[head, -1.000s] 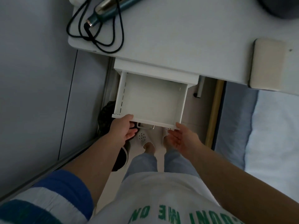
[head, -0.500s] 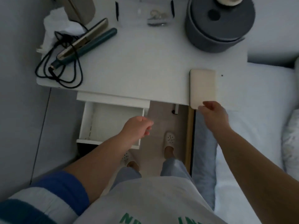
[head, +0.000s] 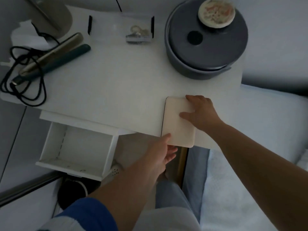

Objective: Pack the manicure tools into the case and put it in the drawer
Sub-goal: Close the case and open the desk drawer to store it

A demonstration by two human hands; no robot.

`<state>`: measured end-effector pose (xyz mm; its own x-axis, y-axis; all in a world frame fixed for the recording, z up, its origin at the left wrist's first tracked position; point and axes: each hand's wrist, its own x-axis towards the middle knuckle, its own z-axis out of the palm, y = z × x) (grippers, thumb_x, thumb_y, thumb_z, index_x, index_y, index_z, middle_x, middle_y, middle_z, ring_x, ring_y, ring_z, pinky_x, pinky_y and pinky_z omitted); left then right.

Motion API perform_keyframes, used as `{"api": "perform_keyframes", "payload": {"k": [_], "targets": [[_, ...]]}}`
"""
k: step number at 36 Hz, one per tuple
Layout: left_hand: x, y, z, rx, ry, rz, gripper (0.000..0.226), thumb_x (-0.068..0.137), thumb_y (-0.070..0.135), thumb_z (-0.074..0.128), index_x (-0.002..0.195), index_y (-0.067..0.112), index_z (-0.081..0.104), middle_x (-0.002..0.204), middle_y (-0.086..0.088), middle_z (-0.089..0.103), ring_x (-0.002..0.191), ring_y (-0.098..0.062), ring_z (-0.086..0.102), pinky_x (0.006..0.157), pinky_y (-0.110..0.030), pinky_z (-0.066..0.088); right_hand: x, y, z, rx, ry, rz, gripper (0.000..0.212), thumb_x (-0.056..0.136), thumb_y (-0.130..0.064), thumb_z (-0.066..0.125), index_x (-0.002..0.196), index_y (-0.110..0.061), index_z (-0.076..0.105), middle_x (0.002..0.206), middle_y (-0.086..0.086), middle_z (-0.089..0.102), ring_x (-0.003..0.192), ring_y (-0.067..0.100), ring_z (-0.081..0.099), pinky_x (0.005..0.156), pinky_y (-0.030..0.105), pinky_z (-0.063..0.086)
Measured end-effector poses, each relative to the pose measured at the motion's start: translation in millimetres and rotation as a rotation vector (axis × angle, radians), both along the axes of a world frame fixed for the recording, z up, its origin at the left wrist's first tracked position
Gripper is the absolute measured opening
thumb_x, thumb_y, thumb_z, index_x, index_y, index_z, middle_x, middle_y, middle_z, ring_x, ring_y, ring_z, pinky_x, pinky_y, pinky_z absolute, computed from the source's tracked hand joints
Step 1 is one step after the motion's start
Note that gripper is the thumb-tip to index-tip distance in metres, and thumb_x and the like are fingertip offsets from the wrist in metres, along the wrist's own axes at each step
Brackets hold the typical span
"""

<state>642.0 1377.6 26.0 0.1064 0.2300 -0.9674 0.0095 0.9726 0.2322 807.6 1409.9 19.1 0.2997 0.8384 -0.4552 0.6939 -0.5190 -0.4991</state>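
1. The case [head: 176, 120], closed and cream-coloured, lies flat at the front edge of the table [head: 116, 90], toward its right front corner. Its near end hangs just over that edge.

2. Its long axis runs from the front edge back toward the rear of the table, tilted only a little. The overhanging short end is therefore the one that faces the person.

3. The right hand [head: 202, 112] lies spread, palm down, over the far right part of the case, fingers reaching across the top and around the far right corner. It presses or steadies rather than closes; nothing is clenched.

4. The left hand [head: 160, 152] comes up from below the front edge. Its thumb rests on the near left corner of the case and its fingers are curled beneath the overhang. It looks like a pinch on that corner, though the dim light makes the contact underneath hard to confirm.

5. The case thus sits between the two hands: ahead of and to the right of the left hand, directly beneath the right.

6. The drawer [head: 75, 149] stands open, below the table's front edge and well to the left of the case. The left hand is nearer to it, so the carry would probably go leftward and down.
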Motion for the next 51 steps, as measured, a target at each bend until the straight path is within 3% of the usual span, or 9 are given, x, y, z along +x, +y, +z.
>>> {"api": "perform_keyframes", "payload": {"k": [11,19,22,28,38,42,44,48,51], "targets": [[-37.9,6.0,9.8,0.1,0.044,0.065,0.028,0.085,0.018,0.058,0.112,0.013,0.05,0.108,-0.01,0.061,0.091,-0.023,0.062,0.065,-0.033,0.053,-18.6,-30.3,4.1,-0.193,0.141,-0.102,0.08,0.068,-0.048,0.072,0.137,-0.026,0.037,0.127,0.006,0.048,0.117,0.026,0.045,0.096,0.038,0.039],[-122.1,6.2,26.2,0.444,0.236,-0.12,0.031,0.078,0.005,0.058,0.104,0.022,0.059,0.094,0.002,0.064,0.083,-0.015,0.06,0.066,-0.031,0.05,-84.1,-56.8,24.3,-0.272,0.372,-0.184,0.055,0.067,-0.044,0.076,0.112,-0.028,0.047,0.085,-0.016,0.051,0.073,-0.001,0.049,0.057,0.015,0.036],[-160.2,6.0,30.0,0.512,0.301,-0.158,0.04,0.078,0.011,0.06,0.116,0.019,0.055,0.101,0.004,0.063,0.091,-0.015,0.06,0.082,-0.036,0.05,-120.4,-60.7,30.8,-0.257,0.54,-0.298,0.051,0.067,-0.033,0.08,0.106,-0.025,0.048,0.095,-0.006,0.059,0.082,0.009,0.059,0.067,0.025,0.05],[-238.5,12.3,31.7,0.601,0.379,-0.129,0.031,0.083,0.02,0.058,0.113,0.024,0.049,0.104,0.009,0.057,0.088,-0.001,0.053,0.073,-0.022,0.041,-199.2,-55.8,40.8,-0.328,0.673,-0.33,0.054,0.067,-0.022,0.08,0.109,-0.024,0.046,0.096,0.0,0.06,0.083,0.018,0.062,0.073,0.035,0.054],[-351.3,55.5,5.1,0.475,0.221,-0.264,0.042,0.081,0.006,0.05,0.114,0.033,0.055,0.091,0.014,0.057,0.085,-0.008,0.056,0.088,-0.035,0.048,-333.9,-44.3,24.5,-0.341,0.655,-0.559,0.047,0.076,-0.015,0.073,0.117,-0.007,0.054,0.104,0.007,0.063,0.076,0.013,0.059,0.053,0.02,0.043],[-366.1,79.8,-6.7,0.482,0.247,-0.404,0.052,0.079,0.002,0.047,0.053,0.045,0.061,0.074,0.013,0.052,0.072,-0.01,0.053,0.074,-0.031,0.047,-363.1,-36.2,12.9,-0.376,0.623,-0.572,0.035,0.081,-0.015,0.067,0.113,-0.002,0.058,0.081,0.001,0.059,0.067,0.012,0.054,0.056,0.021,0.046],[-365.8,90.7,-13.3,0.495,0.284,-0.469,0.05,0.078,0.001,0.046,0.047,0.038,0.057,0.069,0.014,0.049,0.066,-0.009,0.05,0.06,-0.024,0.04,-371.2,-28.9,6.6,-0.373,0.593,-0.604,0.033,0.082,-0.015,0.066,0.111,-0.001,0.06,0.082,0.004,0.059,0.071,0.017,0.055,0.064,0.027,0.05],[-359.3,107.4,-29.3,0.564,0.341,-0.656,0.028,0.082,0.0,0.038,0.072,0.022,0.053,0.077,0.01,0.047,0.064,-0.001,0.04,0.053,-0.01,0.035,-378.7,-12.9,-11.0,-0.379,0.485,-0.612,0.032,0.081,-0.016,0.064,0.109,0.0,0.061,0.092,0.011,0.06,0.084,0.025,0.059,0.08,0.037,0.052],[-352.9,115.0,-41.6,0.599,0.376,-0.748,0.04,0.084,0.0,0.035,0.119,0.006,0.052,0.113,-0.01,0.056,0.088,-0.018,0.05,0.07,-0.024,0.039,-379.4,-6.5,-28.6,-0.436,0.436,-0.611,0.03,0.081,-0.015,0.061,0.106,0.002,0.062,0.092,0.014,0.062,0.087,0.029,0.062,0.078,0.035,0.051]]}}
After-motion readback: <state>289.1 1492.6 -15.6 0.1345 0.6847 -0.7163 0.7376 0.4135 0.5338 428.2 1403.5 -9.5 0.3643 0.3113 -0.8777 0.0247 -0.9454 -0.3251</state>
